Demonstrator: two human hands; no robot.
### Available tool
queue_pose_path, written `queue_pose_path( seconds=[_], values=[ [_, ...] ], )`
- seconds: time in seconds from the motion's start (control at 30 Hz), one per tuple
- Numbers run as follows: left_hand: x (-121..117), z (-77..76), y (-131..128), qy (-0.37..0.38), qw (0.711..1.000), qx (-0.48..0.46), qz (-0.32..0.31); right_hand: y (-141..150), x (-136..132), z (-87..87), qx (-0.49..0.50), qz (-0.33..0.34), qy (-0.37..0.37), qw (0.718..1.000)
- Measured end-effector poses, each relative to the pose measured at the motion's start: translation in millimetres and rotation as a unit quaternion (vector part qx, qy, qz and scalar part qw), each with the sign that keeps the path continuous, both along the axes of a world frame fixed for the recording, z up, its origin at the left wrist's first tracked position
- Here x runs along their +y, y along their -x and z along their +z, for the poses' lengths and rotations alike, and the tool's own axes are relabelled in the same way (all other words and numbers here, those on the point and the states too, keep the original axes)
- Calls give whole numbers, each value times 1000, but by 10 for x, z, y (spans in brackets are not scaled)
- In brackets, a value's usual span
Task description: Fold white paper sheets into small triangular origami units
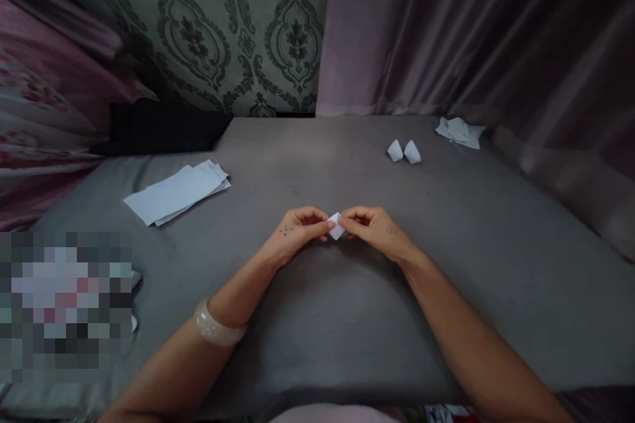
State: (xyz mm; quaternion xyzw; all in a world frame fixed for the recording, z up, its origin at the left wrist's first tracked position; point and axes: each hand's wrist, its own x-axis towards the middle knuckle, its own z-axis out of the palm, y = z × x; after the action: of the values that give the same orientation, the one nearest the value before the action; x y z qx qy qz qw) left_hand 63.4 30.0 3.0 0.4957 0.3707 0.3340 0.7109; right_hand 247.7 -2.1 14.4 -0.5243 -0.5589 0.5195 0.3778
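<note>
A small folded white paper piece (337, 227), diamond-shaped from here, is pinched between both hands just above the grey cloth surface. My left hand (300, 231) grips its left corner with thumb and fingers. From the other side, my right hand (373, 228) holds the right corner the same way. The fingertips behind the paper are partly hidden. Farther off to the right stand two folded white paper shapes (403, 152), side by side. A stack of white paper sheets (177, 193) lies to the left of my hands.
Crumpled white paper (460, 131) lies at the far right, close to the curtain (426, 33). A black cloth (169, 125) sits at the back left. Blurred items (64, 304) occupy the near left. Patterned wallpaper (243, 33) rises behind the grey surface (307, 158).
</note>
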Motion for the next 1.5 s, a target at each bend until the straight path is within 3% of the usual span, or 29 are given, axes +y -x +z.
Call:
queue_pose_path(
  seconds=[0.27,0.63,0.83,1.07,1.3,1.5],
  values=[
    [7,-30,-29,8,998,-5,57,96,14,-66,39,-102,-6,994],
    [-15,-39,-70,-29,994,-57,87,145,27,-115,89,-122,-63,987],
    [-31,-11,-50,-85,994,-16,66,177,11,-113,35,-129,-111,985],
    [-38,58,-29,-185,976,74,92,197,-38,-117,-54,-115,-170,977],
    [-19,3,-37,-128,985,72,95,186,-27,-121,-32,-61,-77,995],
    [-16,-64,-38,-147,984,92,43,187,-24,-113,34,-49,26,998]
  ],
)
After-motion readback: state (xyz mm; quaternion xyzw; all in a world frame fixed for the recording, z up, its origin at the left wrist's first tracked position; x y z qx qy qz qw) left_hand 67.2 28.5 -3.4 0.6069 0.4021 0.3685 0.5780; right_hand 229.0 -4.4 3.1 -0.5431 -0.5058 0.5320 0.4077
